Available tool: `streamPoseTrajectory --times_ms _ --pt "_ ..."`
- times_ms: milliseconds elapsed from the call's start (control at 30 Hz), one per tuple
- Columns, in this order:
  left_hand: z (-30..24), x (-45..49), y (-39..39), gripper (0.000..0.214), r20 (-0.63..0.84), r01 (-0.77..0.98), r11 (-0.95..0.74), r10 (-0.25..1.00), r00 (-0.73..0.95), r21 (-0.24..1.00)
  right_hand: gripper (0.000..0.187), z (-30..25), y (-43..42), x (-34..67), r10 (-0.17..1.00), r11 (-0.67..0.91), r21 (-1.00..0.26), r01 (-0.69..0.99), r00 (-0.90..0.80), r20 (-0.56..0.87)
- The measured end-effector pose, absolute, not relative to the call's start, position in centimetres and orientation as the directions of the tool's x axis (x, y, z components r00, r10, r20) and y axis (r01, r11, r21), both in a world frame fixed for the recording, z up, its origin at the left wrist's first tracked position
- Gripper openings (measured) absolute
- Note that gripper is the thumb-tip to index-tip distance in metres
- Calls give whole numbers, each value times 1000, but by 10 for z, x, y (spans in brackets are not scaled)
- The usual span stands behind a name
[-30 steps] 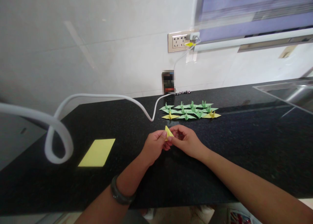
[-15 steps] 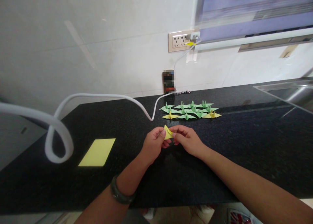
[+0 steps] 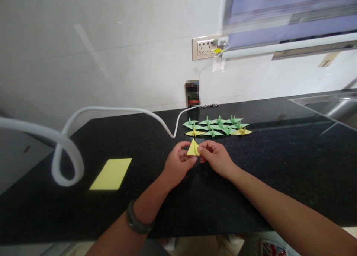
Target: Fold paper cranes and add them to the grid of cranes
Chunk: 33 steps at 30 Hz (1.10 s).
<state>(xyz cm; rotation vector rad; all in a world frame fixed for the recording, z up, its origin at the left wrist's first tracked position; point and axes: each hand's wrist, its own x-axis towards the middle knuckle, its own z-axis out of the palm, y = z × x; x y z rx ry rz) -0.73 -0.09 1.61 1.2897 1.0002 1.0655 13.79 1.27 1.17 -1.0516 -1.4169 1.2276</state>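
Observation:
A small piece of folded yellow paper (image 3: 192,149) is held up between my two hands, its tip pointing away from me. My left hand (image 3: 178,161) grips its left side and lower edge, with the thumb along the bottom. The thumb and fingers of my right hand (image 3: 216,156) pinch its right side, where a loose flap shows. Just beyond my hands, several green paper cranes (image 3: 213,133) stand in rows on the black countertop (image 3: 156,218). A yellow paper crane (image 3: 194,132) and another yellow crane (image 3: 242,131) are in the front row.
A flat yellow sheet of paper (image 3: 111,174) lies to the left. A thick white cable (image 3: 125,109) loops over the counter's left side. A phone-like device (image 3: 192,93) leans on the wall below a socket (image 3: 205,47). A metal sink (image 3: 334,107) is at far right.
The folded paper has been turned so its triangular face shows, and lifted slightly. My left thumb has slid from its face to the bottom edge; my right hand has shifted slightly right.

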Motion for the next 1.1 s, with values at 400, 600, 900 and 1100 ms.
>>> streamPoseTrajectory --times_ms 400,600,900,1100 --pt "23 -6 -3 30 -61 -55 71 983 174 996 15 1 16 139 971 229 -961 156 -106 214" --pt "20 -8 -2 21 -79 -82 89 989 124 993 15 0 16 139 968 246 -952 184 -99 231" --pt "19 -8 -2 28 -92 -110 107 987 133 988 17 8 13 139 969 213 -973 94 -146 198" --pt "19 -6 -3 25 -59 -33 66 983 174 997 16 7 13 138 956 264 -956 125 -165 243"
